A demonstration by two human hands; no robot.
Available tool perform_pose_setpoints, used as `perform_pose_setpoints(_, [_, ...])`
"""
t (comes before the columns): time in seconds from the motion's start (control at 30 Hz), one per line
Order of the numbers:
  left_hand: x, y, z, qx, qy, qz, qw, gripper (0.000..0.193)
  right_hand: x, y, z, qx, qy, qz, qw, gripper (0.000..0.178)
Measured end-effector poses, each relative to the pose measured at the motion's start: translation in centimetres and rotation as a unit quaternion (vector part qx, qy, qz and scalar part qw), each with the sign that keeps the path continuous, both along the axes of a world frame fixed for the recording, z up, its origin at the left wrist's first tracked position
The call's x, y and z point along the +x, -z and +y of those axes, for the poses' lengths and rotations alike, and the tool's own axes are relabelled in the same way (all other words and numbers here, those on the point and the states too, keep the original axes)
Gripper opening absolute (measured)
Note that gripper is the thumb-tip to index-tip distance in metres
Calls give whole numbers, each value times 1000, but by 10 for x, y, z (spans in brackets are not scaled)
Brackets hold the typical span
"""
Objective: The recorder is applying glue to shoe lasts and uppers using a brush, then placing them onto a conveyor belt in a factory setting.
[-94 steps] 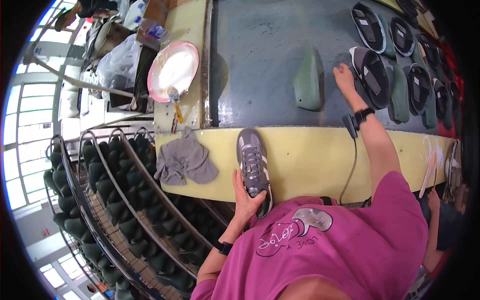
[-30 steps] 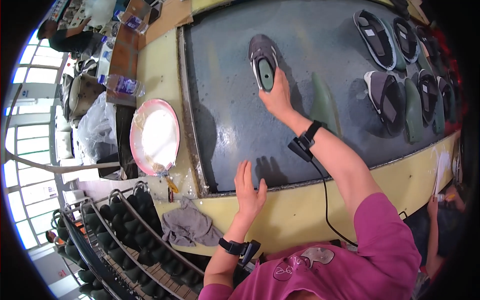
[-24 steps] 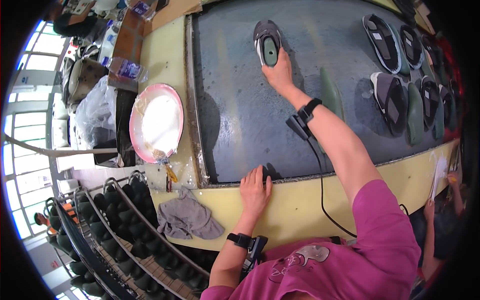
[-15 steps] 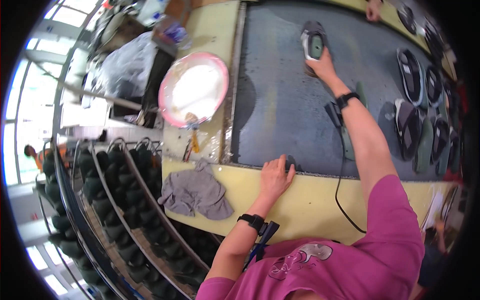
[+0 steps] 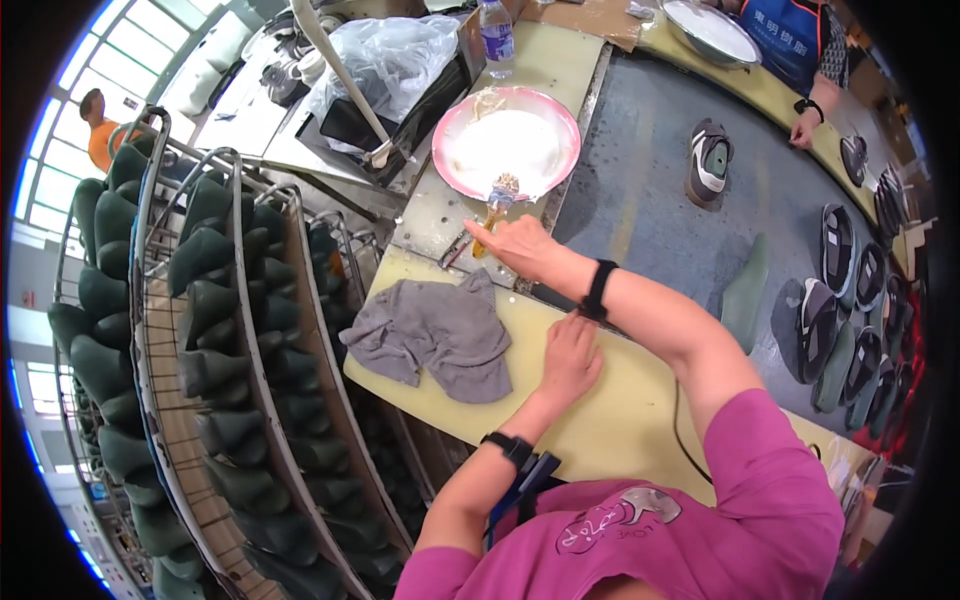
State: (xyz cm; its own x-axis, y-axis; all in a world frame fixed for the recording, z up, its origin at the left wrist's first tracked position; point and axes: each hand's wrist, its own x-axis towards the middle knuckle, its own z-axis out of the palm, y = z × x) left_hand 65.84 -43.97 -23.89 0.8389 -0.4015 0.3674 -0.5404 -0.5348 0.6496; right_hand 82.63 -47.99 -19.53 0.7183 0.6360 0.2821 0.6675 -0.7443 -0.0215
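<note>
My right hand (image 5: 518, 248) reaches across to the left, index finger stretched out over the yellow handle of a brush (image 5: 494, 212). Its fingers look apart and touch or nearly touch the handle. The brush's bristles rest at the near rim of a pink-rimmed basin (image 5: 571, 139) with white liquid in it. On the yellow table edge lies my left hand (image 5: 571, 358), fingers extended and holding nothing, close below my right wrist. A grey and white shoe (image 5: 708, 165) with a green last inside stands alone on the dark grey work surface (image 5: 640, 150).
A grey cloth (image 5: 435, 335) lies left of my left hand. Racks of dark green lasts (image 5: 215, 310) stand at the left. More shoes (image 5: 838, 250) and green lasts line the right side. Across the table is a co-worker's hand (image 5: 805, 128), near a second basin (image 5: 755, 58).
My right hand has let go of the shoe and moved left to the brush. The shoe stays standing on the surface. The view has shifted left; my left hand remains at the table edge.
</note>
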Motion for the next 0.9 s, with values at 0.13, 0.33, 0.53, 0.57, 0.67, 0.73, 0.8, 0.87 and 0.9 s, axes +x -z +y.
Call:
perform_pose_setpoints(0.13, [-14, 13, 53, 84, -48, -14, 995, 45, 18, 29, 13, 13, 35, 16, 999, 18])
perform_pose_setpoints(0.33, [-13, 4, 54, 129, -73, 1, 989, 47, -29, -7, -29, 163, -48, -61, 984, 5])
perform_pose_setpoints(0.53, [-14, 11, 52, 166, -61, -19, 984, 45, -130, -38, -152, 294, 91, -46, 950, 11])
perform_pose_setpoints(0.57, [-17, 12, 54, 170, -48, -25, 984, 45, -143, -44, -175, 348, 131, -56, 927, 10])
perform_pose_setpoints(0.67, [-17, 13, 59, 188, -67, -41, 979, 44, -164, -58, -256, 417, 297, -54, 857, 13])
perform_pose_setpoints(0.73, [-17, 12, 57, 200, -59, -45, 977, 45, -174, -54, -322, 480, 402, -30, 779, 17])
perform_pose_setpoints(0.8, [-16, 10, 57, 217, -60, -45, 973, 45, -174, -45, -382, 516, 470, -21, 716, 21])
perform_pose_setpoints(0.87, [-17, 6, 57, 232, -56, -47, 970, 46, -172, -33, -429, 526, 499, -15, 689, 24])
perform_pose_setpoints(0.9, [-16, 5, 56, 239, -57, -47, 968, 46, -169, -24, -450, 531, 505, -2, 680, 25])
